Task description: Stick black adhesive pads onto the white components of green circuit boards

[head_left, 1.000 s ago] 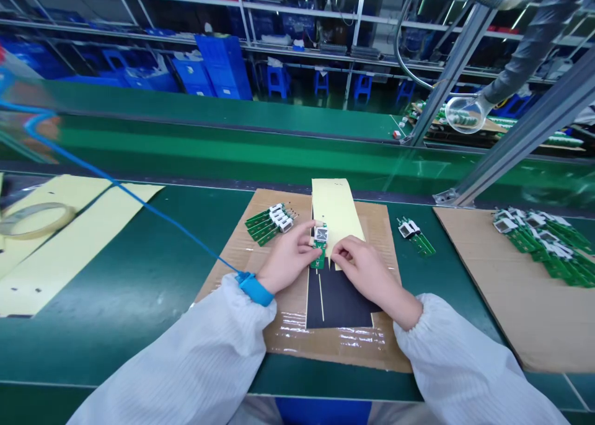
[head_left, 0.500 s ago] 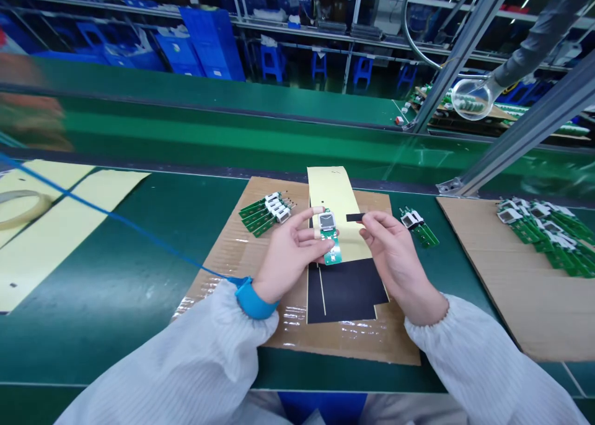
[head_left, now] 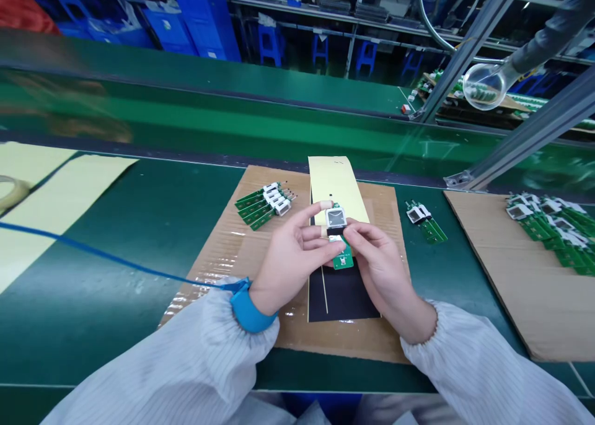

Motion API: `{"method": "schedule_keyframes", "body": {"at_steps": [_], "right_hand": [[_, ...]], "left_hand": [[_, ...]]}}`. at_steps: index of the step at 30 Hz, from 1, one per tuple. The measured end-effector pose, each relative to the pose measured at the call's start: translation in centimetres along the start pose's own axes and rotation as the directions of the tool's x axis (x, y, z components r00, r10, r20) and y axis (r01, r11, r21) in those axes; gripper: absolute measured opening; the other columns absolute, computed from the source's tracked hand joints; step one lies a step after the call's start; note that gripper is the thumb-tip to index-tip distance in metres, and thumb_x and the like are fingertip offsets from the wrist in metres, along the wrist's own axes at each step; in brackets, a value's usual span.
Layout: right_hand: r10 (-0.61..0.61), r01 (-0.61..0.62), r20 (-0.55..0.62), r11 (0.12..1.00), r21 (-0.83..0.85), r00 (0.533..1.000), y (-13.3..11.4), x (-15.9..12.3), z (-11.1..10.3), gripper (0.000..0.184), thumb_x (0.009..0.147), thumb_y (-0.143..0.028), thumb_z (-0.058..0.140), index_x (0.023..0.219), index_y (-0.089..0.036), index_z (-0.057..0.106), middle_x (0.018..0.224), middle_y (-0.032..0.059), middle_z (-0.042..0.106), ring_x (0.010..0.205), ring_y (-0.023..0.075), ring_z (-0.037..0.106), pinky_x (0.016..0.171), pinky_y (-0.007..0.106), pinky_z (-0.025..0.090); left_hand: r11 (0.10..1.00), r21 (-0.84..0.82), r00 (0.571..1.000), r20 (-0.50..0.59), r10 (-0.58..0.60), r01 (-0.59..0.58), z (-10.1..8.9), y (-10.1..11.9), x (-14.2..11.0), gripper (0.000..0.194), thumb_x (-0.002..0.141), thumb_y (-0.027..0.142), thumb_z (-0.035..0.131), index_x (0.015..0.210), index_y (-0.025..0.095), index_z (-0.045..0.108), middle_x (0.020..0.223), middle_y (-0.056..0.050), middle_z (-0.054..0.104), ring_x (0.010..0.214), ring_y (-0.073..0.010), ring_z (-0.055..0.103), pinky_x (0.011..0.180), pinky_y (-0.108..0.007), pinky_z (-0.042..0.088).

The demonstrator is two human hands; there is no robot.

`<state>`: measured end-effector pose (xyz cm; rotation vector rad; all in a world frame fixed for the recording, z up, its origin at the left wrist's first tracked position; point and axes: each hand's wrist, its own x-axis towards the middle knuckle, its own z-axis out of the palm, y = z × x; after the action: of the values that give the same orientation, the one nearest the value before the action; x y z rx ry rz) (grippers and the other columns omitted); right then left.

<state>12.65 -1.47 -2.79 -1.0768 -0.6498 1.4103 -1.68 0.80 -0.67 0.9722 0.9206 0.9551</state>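
My left hand pinches a green circuit board that carries a small white-framed square display. Pale tape wraps some of that hand's fingertips, and a blue wrist strap circles the wrist. With thumb and forefinger, my right hand grips the end of a black strip, which lies across the board just below the display. Beneath both hands are a yellow sheet and a black sheet on a cardboard piece.
Several boards lie fanned on the cardboard's left; two more boards rest at right. A second cardboard holds a pile of boards. Yellow sheets and a tape roll lie left. A blue cord crosses to my wrist.
My right hand has moved left, bringing the black strip from beside the board onto it, under the display. The board stays in my left hand. The camera view has shifted slightly.
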Motion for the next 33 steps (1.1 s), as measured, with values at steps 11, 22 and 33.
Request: {"method": "schedule_keyframes", "body": {"at_steps": [11,22,33], "right_hand": [[-0.026,0.028,-0.063,0.999,0.035,0.998,0.12,-0.23,0.24,0.017,0.068,-0.03,0.082,0.079,-0.021,0.073,0.098,0.0011,0.069,0.093,0.0129,0.062,0.088,0.028,0.049],[-0.032,0.034,-0.08,0.999,0.021,0.996,-0.12,-0.86,0.89,0.016,0.071,-0.031,0.08,0.079,-0.021,0.071,0.096,0.0011,0.07,0.089,0.014,0.064,0.084,0.03,0.054],[-0.215,0.206,-0.045,0.968,-0.146,0.976,-0.48,-0.84,0.97,0.008,0.071,-0.023,0.079,0.077,-0.023,0.073,0.097,0.0014,0.072,0.095,0.0155,0.067,0.081,0.029,0.056]], "left_hand": [[1.0,0.001,1.0,-0.01,-0.002,0.002,0.37,0.3,-0.12,0.078,0.068,0.017,0.082,0.137,0.012,0.046,0.094,-0.007,0.074,0.07,-0.0103,0.069,0.067,-0.015,0.059],[1.0,0.001,0.999,-0.037,0.017,-0.017,0.52,0.59,-0.4,0.064,0.077,0.023,0.076,0.135,0.013,0.051,0.091,-0.008,0.074,0.07,-0.0146,0.07,0.054,-0.016,0.057],[0.996,0.019,0.993,-0.081,0.088,-0.087,0.51,0.64,-0.23,0.056,0.076,0.023,0.077,0.127,0.012,0.056,0.085,-0.006,0.073,0.066,-0.0124,0.068,0.053,-0.014,0.056]]}}
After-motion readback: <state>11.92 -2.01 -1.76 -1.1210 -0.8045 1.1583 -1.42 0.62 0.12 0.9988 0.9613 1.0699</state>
